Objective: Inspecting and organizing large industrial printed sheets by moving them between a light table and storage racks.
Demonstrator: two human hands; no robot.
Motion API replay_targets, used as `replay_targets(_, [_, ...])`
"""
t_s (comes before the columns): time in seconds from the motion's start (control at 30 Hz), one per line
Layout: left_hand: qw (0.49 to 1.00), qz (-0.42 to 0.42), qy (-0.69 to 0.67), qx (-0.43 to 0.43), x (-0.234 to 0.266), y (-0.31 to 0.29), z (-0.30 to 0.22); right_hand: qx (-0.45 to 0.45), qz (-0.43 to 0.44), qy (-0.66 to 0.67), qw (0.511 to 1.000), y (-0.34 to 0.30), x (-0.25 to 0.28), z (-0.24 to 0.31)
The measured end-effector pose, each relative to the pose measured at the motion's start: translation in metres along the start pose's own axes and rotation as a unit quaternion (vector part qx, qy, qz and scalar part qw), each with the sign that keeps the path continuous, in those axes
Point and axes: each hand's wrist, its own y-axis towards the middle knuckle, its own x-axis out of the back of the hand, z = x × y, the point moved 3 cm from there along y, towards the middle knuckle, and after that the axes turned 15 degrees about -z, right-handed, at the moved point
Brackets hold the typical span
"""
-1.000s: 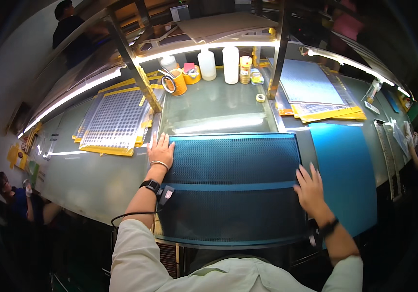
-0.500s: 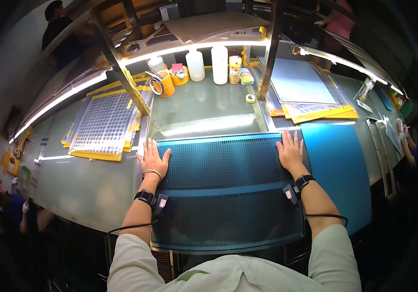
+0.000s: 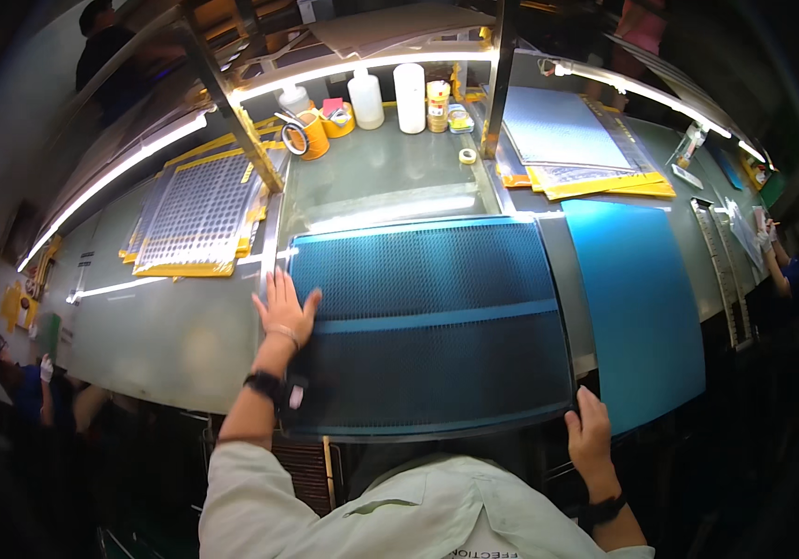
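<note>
A large dark blue panel [image 3: 437,373] with a fine rows-of-dots pattern lies on the table in front of me, crossed by a lighter blue band. At its left edge my left hand [image 3: 286,310] rests flat with fingers spread. My right hand [image 3: 589,427] is at the near right corner of the panel, its fingers bent around the edge there. Part of that grip is hidden from view. Each wrist wears a black strap. To the right of the panel lies a plain bright blue sheet [image 3: 642,307], apart from my right hand.
Dotted sheets with yellow edges [image 3: 199,219] are stacked at left, and more sheets [image 3: 567,130] at back right. White bottles [image 3: 410,99], tape rolls [image 3: 311,135] and a small tape ring [image 3: 467,156] stand behind. Metal posts [image 3: 500,88] rise from the table. Other people are at both sides.
My right hand has come from the panel's far right corner down to its near right corner. My left hand has slid slightly toward me along the left edge. The view has shifted a little.
</note>
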Motion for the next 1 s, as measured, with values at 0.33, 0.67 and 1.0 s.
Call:
replay_targets(0.33, [0.944,-0.28,-0.126,0.12,0.068,-0.236,0.047,-0.43,0.188,0.444,0.763,0.048,-0.014,-0.03])
replay_targets(0.67, [0.413,0.114,-0.788,0.443,0.001,-0.225,0.033,-0.177,0.165,0.385,0.891,0.007,0.089,-0.027])
replay_targets(1.0, [0.405,0.175,-0.895,-0.071,0.272,0.03,-0.222,-0.104,-0.221,0.697,0.675,0.042,0.187,-0.107])
